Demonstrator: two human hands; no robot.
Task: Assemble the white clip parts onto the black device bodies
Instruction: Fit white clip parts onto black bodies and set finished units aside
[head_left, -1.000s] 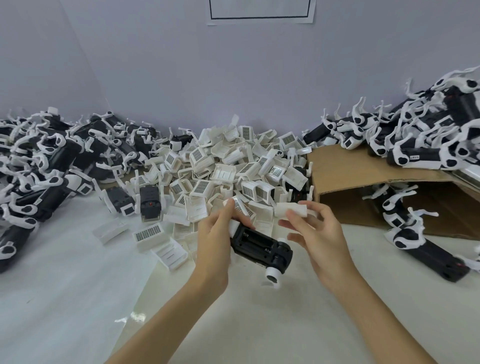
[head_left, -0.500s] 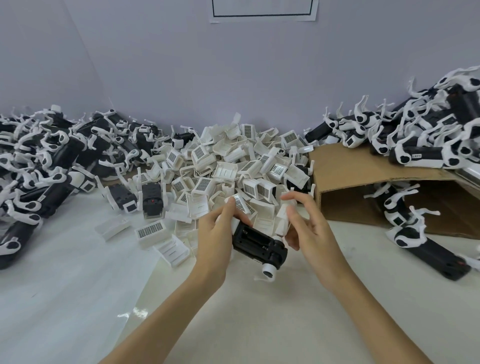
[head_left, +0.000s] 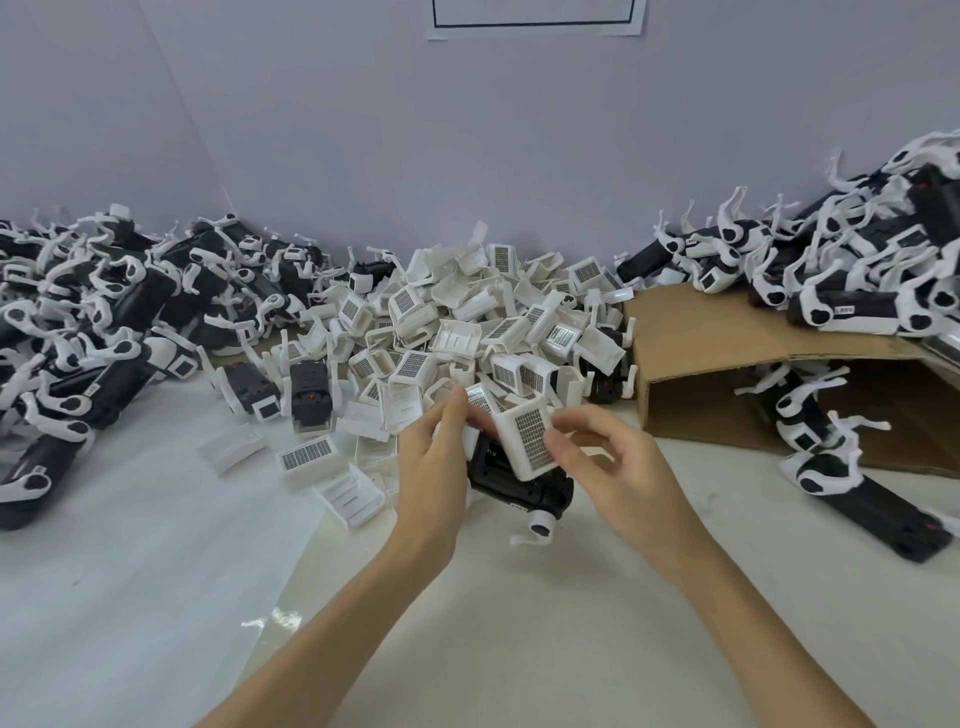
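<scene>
My left hand (head_left: 434, 467) grips a black device body (head_left: 519, 480) above the table, its white-tipped end pointing down and right. A white clip part (head_left: 527, 439) with a barcode label sits on top of the body. My right hand (head_left: 605, 465) pinches this clip at its right side with curled fingers. Behind my hands lies a big heap of loose white clip parts (head_left: 467, 322). Piles of black bodies with white arms fill the left (head_left: 104, 322) and the right (head_left: 841, 275).
A brown cardboard box (head_left: 706, 343) lies on its side at the right, with devices on top and inside. Several loose clips (head_left: 306, 457) and black bodies (head_left: 309, 397) lie left of my hands. One device (head_left: 872, 504) rests at the right on the white table.
My right hand brought the white clip from beside the body down onto it, turning it so its barcode face shows. My left hand kept holding the black body.
</scene>
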